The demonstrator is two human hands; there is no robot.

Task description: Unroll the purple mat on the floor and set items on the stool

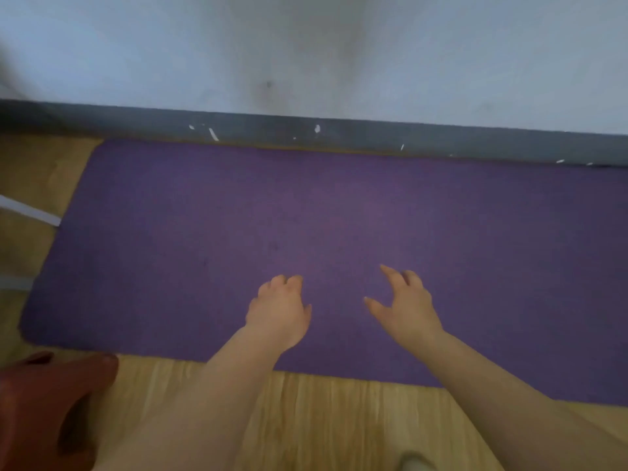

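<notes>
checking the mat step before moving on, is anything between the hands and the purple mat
Nothing visible does. The left hand and right hand are both right over the flat purple mat, whose visible surface is bare. No stool can be made out.

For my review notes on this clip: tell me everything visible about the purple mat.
The purple mat lies flat and unrolled on the wooden floor, its far edge along the grey baseboard. It looks matte and foam-like, with rounded left corners; its right end runs out of view. Both hands are over its near part; contact is unclear.
</notes>
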